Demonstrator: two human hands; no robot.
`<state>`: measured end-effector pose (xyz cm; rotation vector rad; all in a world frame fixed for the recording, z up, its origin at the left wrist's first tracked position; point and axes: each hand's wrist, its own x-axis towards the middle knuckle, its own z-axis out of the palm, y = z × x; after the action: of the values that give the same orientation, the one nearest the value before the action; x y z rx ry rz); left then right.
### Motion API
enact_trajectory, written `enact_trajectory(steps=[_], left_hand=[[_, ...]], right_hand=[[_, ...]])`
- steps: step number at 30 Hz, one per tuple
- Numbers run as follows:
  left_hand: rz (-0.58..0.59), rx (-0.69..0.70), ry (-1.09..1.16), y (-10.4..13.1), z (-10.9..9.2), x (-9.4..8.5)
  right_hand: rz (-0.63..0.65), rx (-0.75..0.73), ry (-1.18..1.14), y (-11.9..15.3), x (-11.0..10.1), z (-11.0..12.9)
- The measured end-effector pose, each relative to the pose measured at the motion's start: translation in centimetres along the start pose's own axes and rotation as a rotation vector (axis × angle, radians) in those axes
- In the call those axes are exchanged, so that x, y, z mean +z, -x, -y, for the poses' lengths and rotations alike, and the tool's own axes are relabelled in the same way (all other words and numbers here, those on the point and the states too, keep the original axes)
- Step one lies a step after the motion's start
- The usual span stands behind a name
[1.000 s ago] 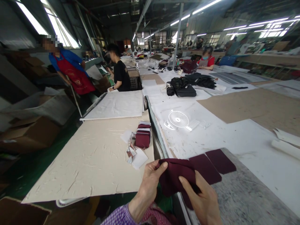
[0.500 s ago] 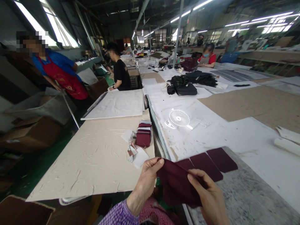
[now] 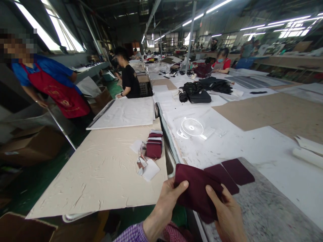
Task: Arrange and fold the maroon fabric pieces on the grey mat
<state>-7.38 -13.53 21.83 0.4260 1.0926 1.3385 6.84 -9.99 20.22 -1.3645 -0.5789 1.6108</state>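
A dark maroon fabric piece [image 3: 198, 188] is stretched between my two hands above the table edge. My left hand [image 3: 169, 198] pinches its left side, thumb on top. On the right side, my right hand [image 3: 225, 208] grips it with the thumb on top and fingers behind. Just beyond, flat maroon pieces [image 3: 238, 171] lie on the grey mottled board [image 3: 277, 205]. A stack of maroon and pale pieces [image 3: 154, 144] rests on the beige-covered table [image 3: 108, 164] to the left, beside paper and fabric scraps [image 3: 150, 169].
A white fan [image 3: 192, 127] and black fabric bundles [image 3: 199, 92] lie on the white-covered table [image 3: 262, 151]. A person in a red apron [image 3: 60, 90] holds a pole at the left. A person in black [image 3: 130, 80] is beyond the left table. Cardboard boxes [image 3: 30, 144] stand on the floor.
My hands have shifted on the maroon piece, which now shows more of its broad face; my left hand is lower and slightly right. The aproned person has moved left and nearer with the pole.
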Motion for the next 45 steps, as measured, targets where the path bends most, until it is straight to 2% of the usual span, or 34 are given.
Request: enact_trajectory(steps=[4,13,19,26,31,37,41,43,45], left_hand=[[-0.042,-0.004,-0.041,-0.4,0.7,-0.1],[-0.025,-0.021,-0.119,-0.3,0.1,-0.9],[0.044,-0.007,-0.073,0.1,-0.7,-0.2],[-0.059,0.039,-0.09,-0.2,-0.4,0.1],[-0.03,0.018,-0.063,-0.5,-0.1,0.0],[-0.022,0.018,-0.049,-0.3,-0.4,0.1],[-0.176,-0.068,-0.051,-0.5,0.0,-0.1],[-0.153,-0.065,-0.037,-0.6,0.3,-0.2],[-0.076,-0.03,-0.022,-0.8,0.5,-0.4]], right_hand=[[0.036,-0.03,0.036,0.0,-0.2,-0.1],[0.038,-0.068,0.075,-0.3,-0.6,-0.3],[-0.004,-0.102,0.204,0.1,-0.3,0.3],[-0.04,-0.103,0.27,0.3,-0.2,0.5],[-0.025,-0.152,0.305,-0.3,-0.9,0.0],[-0.024,-0.125,0.271,-0.3,-0.7,0.2],[-0.051,-0.221,0.372,0.1,-0.5,0.5],[-0.056,-0.29,0.448,0.3,-0.4,0.6],[-0.058,-0.318,0.477,0.4,-0.4,0.5]])
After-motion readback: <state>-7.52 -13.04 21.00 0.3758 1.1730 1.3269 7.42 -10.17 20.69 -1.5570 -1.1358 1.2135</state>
